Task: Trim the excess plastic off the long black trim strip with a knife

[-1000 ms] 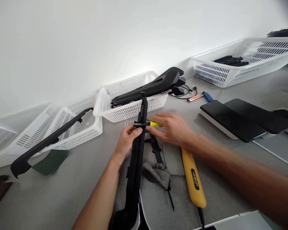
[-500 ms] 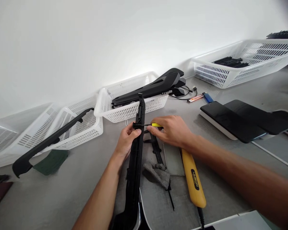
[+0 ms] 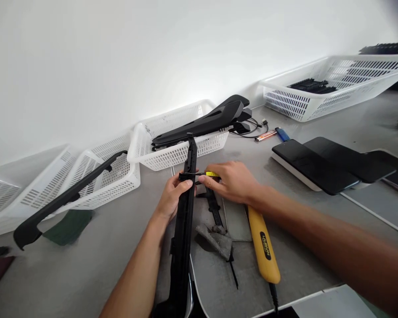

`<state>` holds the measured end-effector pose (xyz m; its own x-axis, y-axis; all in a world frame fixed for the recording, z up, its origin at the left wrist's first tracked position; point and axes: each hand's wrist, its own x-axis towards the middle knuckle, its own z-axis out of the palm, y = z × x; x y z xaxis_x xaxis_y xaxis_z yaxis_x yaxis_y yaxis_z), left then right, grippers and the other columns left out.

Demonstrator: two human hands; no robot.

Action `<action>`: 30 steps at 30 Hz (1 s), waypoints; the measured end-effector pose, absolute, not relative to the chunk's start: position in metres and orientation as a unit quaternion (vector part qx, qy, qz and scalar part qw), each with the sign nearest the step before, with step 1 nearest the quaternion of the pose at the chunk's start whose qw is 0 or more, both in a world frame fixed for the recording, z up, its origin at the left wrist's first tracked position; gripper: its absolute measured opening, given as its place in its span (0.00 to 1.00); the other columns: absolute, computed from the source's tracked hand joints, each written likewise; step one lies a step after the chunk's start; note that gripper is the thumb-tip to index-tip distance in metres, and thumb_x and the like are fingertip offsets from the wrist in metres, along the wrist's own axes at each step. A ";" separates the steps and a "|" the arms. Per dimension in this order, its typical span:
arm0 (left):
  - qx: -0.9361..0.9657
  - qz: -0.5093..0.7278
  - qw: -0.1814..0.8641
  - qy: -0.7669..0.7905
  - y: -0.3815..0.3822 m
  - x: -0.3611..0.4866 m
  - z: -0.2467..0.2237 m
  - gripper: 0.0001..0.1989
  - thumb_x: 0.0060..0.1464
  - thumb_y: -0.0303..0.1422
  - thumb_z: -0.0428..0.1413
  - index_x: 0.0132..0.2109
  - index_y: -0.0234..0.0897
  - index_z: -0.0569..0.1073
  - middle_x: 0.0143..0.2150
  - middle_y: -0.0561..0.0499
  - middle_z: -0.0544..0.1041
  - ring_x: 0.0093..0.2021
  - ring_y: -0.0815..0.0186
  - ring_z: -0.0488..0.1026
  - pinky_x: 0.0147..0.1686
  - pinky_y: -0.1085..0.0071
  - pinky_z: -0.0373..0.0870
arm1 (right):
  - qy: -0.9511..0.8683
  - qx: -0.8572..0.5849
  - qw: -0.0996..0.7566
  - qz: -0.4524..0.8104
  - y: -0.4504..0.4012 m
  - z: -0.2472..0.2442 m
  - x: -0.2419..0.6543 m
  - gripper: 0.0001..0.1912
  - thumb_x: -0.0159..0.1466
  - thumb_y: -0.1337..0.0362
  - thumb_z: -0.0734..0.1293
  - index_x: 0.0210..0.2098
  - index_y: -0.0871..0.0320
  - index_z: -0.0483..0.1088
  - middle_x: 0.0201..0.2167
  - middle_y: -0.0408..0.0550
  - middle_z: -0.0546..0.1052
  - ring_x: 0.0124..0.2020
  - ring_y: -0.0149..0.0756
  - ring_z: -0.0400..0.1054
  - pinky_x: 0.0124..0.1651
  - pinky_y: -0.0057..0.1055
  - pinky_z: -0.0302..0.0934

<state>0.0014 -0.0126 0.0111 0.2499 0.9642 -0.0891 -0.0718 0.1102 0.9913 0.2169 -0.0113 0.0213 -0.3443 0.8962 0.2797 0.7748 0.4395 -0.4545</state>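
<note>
My left hand is closed around a long black plastic part, which stands lengthwise in front of me, its narrow top end by the middle basket. Its thumb presses near a small black crosspiece on the part. My right hand grips a yellow-handled tool whose thin metal shaft reaches left across the part at the crosspiece. Beneath and beside my right hand lie a smaller black part, a crumpled grey cloth and a thick yellow tool marked with a black label and trailing a black cord.
A white basket holds long black parts. Another long black part leans over a left basket. Dark flat devices, a lighter, a cable and a further basket stand at right.
The view has shifted slightly, so most things appear a little further left. Both hands keep their hold, and the tool's shaft still lies across the black part.
</note>
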 end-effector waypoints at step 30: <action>0.481 0.457 0.610 0.435 -0.012 -0.003 0.005 0.25 0.55 0.56 0.64 0.36 0.34 0.81 0.23 0.53 0.74 0.24 0.69 0.65 0.24 0.74 0.59 | -0.795 -0.560 0.192 0.136 0.013 0.006 0.240 0.15 0.73 0.56 0.67 0.34 0.57 0.77 0.34 0.47 0.79 0.36 0.37 0.69 0.35 0.32 0.51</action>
